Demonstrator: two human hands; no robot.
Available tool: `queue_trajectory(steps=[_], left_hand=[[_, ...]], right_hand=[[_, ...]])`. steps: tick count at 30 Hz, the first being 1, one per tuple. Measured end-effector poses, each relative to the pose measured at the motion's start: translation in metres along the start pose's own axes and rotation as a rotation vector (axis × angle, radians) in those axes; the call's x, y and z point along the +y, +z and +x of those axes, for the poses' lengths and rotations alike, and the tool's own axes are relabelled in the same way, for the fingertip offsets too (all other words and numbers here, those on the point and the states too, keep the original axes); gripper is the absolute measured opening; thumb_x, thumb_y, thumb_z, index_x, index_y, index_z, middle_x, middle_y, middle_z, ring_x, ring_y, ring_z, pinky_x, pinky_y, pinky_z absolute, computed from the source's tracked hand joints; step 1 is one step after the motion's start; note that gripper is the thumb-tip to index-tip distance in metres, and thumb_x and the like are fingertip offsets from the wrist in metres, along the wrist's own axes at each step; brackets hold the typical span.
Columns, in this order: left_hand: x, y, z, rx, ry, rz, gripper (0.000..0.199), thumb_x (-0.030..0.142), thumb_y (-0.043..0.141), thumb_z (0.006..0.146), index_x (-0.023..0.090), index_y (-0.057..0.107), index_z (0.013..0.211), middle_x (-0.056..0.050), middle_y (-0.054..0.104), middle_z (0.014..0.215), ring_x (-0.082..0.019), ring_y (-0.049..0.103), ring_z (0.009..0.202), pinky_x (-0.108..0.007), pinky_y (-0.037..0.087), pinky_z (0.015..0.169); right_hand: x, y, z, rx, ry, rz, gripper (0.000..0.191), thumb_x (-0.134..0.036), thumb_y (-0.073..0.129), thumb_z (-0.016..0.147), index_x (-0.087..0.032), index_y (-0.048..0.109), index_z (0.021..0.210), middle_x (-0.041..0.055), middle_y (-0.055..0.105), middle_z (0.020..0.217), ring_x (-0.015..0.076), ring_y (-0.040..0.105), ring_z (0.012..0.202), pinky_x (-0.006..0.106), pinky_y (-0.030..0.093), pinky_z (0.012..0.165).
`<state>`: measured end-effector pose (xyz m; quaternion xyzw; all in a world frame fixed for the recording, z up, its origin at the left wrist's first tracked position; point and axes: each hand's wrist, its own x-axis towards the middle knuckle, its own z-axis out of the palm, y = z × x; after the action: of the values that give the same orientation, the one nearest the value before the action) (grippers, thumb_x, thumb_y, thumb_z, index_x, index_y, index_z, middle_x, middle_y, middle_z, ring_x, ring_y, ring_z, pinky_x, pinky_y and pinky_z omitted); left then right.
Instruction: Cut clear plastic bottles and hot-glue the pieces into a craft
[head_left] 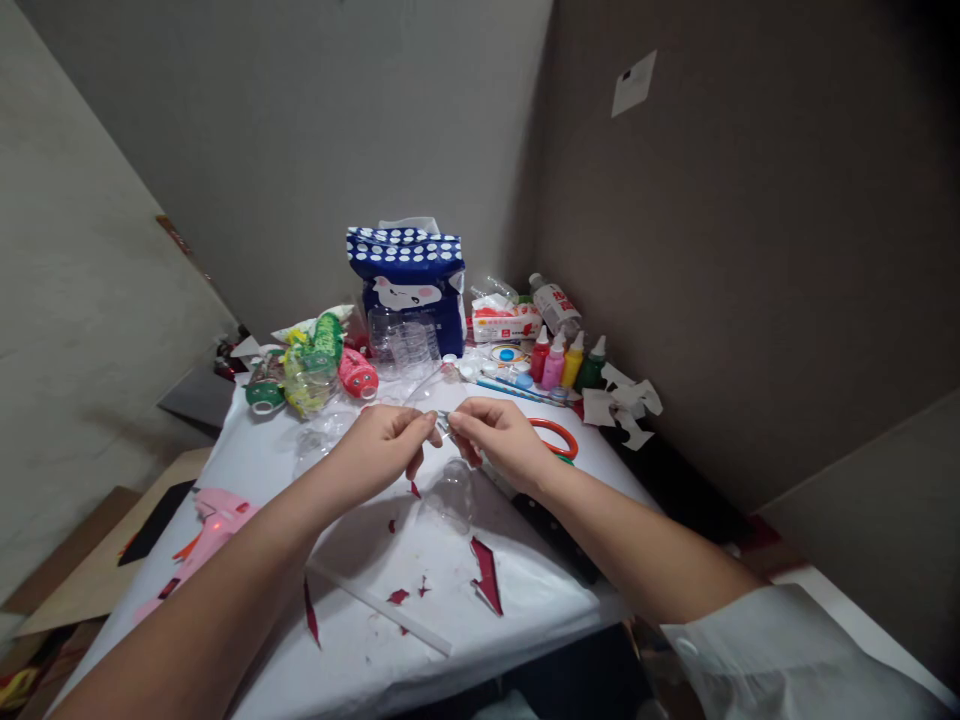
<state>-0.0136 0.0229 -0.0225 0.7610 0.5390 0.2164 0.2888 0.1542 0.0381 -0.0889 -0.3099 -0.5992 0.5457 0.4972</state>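
Over the middle of the white table, my left hand (394, 440) and my right hand (491, 435) meet almost fingertip to fingertip. Both are closed in a pinch around something small and greyish between them, too small to make out. Just below the hands stands a clear plastic bottle piece (452, 492). Scissors with an orange handle (556, 436) lie beside my right hand, partly hidden by it. Dark red scraps, the largest one (486, 575) nearer the front, lie on the table below the hands.
A pink glue gun (221, 520) lies at the left edge, and a white stick (382, 608) at the front. Behind are painted bottles (328, 340), a blue tissue pack (412, 285), paint bottles (553, 362), brushes (517, 390) and white paper cutouts (622, 403).
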Motion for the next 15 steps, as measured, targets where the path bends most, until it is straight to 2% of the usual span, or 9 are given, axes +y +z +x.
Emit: queue_trajectory(steps=[3,6,10,15], left_hand=[[-0.002,-0.002,0.002,-0.063,-0.072,-0.044,0.041,0.048,0.041,0.086,0.017,0.063,0.074,0.002,0.058,0.047,-0.010,0.035,0.032,-0.023,0.029,0.039],[-0.004,-0.001,0.001,-0.043,-0.018,0.034,0.040,0.047,0.043,0.085,0.018,0.058,0.061,0.003,0.050,0.040,-0.011,0.038,0.036,-0.023,0.030,0.042],[-0.003,0.001,-0.004,-0.049,0.083,0.100,0.040,0.043,0.046,0.082,0.019,0.046,0.050,0.003,0.045,0.045,-0.011,0.040,0.046,-0.024,0.029,0.048],[-0.011,-0.001,0.005,-0.231,0.017,-0.191,0.040,0.049,0.053,0.080,0.019,0.050,0.055,0.004,0.044,0.044,-0.009,0.037,0.042,-0.023,0.027,0.046]], right_hand=[[0.003,0.001,0.000,0.001,-0.004,-0.059,0.032,-0.042,0.058,0.085,-0.019,0.055,0.064,-0.0039,0.053,0.051,0.0090,0.045,0.043,0.023,0.037,0.045],[0.002,0.002,-0.002,0.060,-0.083,-0.147,0.023,-0.038,0.064,0.081,-0.018,0.060,0.069,-0.0027,0.056,0.060,0.0103,0.048,0.054,0.024,0.039,0.053],[-0.003,0.004,-0.006,0.122,-0.184,-0.209,0.014,-0.031,0.067,0.077,-0.019,0.062,0.071,-0.0021,0.057,0.066,0.0120,0.050,0.064,0.025,0.040,0.062],[0.002,0.004,-0.004,0.150,-0.142,-0.182,0.023,-0.035,0.059,0.084,-0.019,0.058,0.068,-0.0032,0.054,0.057,0.0100,0.045,0.051,0.024,0.037,0.051]])
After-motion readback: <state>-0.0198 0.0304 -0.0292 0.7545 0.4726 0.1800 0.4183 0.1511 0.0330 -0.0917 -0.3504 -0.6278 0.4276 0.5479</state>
